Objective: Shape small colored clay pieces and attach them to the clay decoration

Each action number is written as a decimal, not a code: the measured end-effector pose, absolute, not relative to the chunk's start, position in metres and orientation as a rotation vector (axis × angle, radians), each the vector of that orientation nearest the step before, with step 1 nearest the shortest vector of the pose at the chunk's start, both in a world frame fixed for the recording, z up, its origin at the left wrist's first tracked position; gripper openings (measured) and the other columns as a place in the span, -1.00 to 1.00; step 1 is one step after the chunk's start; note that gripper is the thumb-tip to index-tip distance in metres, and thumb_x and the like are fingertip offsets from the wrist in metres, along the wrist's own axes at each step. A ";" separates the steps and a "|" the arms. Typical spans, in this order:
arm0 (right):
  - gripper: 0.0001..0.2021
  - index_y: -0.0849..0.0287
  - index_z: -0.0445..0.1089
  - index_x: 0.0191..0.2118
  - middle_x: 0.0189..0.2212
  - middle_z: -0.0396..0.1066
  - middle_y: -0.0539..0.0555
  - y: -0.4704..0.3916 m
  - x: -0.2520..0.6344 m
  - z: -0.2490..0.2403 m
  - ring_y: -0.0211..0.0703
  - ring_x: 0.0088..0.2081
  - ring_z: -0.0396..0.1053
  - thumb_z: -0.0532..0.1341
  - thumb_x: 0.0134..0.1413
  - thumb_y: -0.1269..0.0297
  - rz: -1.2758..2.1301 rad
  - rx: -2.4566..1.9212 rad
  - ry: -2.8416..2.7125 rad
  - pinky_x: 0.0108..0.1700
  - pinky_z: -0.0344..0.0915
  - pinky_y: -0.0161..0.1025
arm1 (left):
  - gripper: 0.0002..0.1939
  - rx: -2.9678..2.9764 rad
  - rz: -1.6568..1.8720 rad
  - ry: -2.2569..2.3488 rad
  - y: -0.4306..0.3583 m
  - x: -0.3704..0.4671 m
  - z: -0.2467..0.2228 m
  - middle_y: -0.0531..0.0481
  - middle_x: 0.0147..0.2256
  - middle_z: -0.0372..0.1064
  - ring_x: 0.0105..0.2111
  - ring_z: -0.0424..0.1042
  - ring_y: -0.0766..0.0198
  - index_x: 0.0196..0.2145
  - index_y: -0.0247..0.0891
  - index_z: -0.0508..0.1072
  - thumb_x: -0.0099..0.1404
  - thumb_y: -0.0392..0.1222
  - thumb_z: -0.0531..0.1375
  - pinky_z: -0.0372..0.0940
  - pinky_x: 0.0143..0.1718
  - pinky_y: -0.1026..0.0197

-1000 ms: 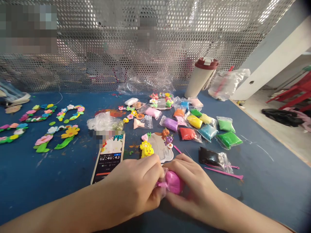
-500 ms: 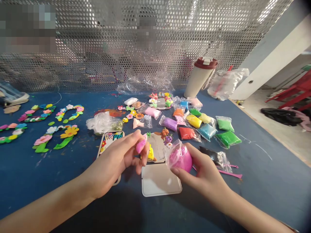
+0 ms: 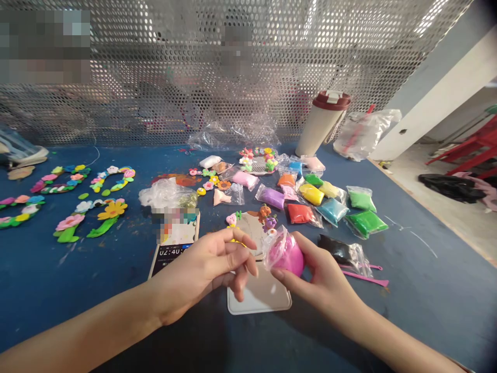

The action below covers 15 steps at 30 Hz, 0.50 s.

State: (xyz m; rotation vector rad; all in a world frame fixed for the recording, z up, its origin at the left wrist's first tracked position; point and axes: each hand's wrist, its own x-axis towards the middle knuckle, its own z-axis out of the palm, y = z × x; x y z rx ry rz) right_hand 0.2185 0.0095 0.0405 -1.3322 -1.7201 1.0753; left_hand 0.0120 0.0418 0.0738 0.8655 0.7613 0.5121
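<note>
My right hand [image 3: 314, 269] grips a ball of magenta modelling clay [image 3: 293, 259], partly wrapped in a clear plastic bag [image 3: 276, 246]. To its left, my left hand [image 3: 221, 261] is loosely curled, thumb against the fingers; anything inside it is hidden. Beneath and between my hands lies a pale blank rounded panel [image 3: 259, 298]. Just behind is a mirror-like plate [image 3: 250, 228] bearing a pink clay figure [image 3: 232, 220], an orange one [image 3: 264, 211] and a purple one [image 3: 269, 223]. A yellow figure there is mostly covered by my left hand.
Beside my left wrist lies a phone [image 3: 171, 253]. Several bagged clays, such as a red packet [image 3: 301, 213], spread behind my right hand. Pink tools [image 3: 367, 277] lie right. Flower-decorated clay pieces [image 3: 91, 220] sit left. A tumbler [image 3: 322, 124] stands by the perforated metal screen [image 3: 155, 77].
My left hand has moved slightly right and turned, and the small pink clay piece in its fingers no longer shows. More of the phone's screen is visible. My right hand keeps the magenta clay.
</note>
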 end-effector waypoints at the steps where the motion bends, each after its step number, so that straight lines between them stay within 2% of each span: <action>1: -0.77 0.17 0.29 -0.27 -0.39 0.36 0.01 0.009 0.219 0.040 -0.18 -0.38 0.28 0.22 0.08 0.12 1.078 -1.333 -1.714 -0.34 0.24 -0.28 | -0.91 0.877 0.505 0.775 0.041 0.013 0.073 0.04 -0.41 0.39 -0.56 0.29 0.47 -0.21 -0.33 0.33 0.40 -0.25 0.11 0.30 -0.48 0.36; 6: -0.63 0.17 0.28 -0.29 -0.46 0.31 -0.03 0.009 0.220 0.034 -0.20 -0.43 0.21 0.29 -0.03 -0.02 1.119 -1.393 -1.648 -0.41 0.16 -0.30 | -0.88 0.862 0.546 0.810 0.041 0.016 0.069 0.00 -0.33 0.45 -0.47 0.41 0.41 -0.20 -0.32 0.41 0.36 -0.36 0.09 0.27 -0.46 0.35; 8: -0.60 0.17 0.27 -0.30 -0.46 0.30 -0.03 0.009 0.220 0.032 -0.20 -0.42 0.21 0.32 -0.08 -0.05 1.135 -1.415 -1.595 -0.41 0.16 -0.30 | -0.82 0.855 0.564 0.831 0.041 0.016 0.069 -0.01 -0.27 0.46 -0.30 0.47 0.35 -0.17 -0.30 0.44 0.31 -0.43 0.11 0.31 -0.31 0.32; 11: -0.59 0.15 0.27 -0.28 -0.43 0.31 -0.02 0.010 0.221 0.031 -0.19 -0.39 0.23 0.32 -0.07 -0.05 1.165 -1.431 -1.503 -0.39 0.19 -0.29 | -0.74 0.863 0.560 0.835 0.041 0.015 0.069 -0.03 -0.13 0.47 -0.05 0.42 0.28 -0.14 -0.26 0.44 0.27 -0.49 0.14 0.27 -0.05 0.28; 15: -0.60 0.15 0.27 -0.24 -0.43 0.31 -0.02 0.010 0.222 0.030 -0.18 -0.38 0.25 0.31 -0.04 -0.04 1.213 -1.437 -1.430 -0.38 0.24 -0.29 | -0.76 0.911 0.624 0.822 0.043 0.014 0.067 -0.02 -0.08 0.47 0.03 0.39 0.26 -0.15 -0.23 0.42 0.25 -0.45 0.20 0.24 0.01 0.27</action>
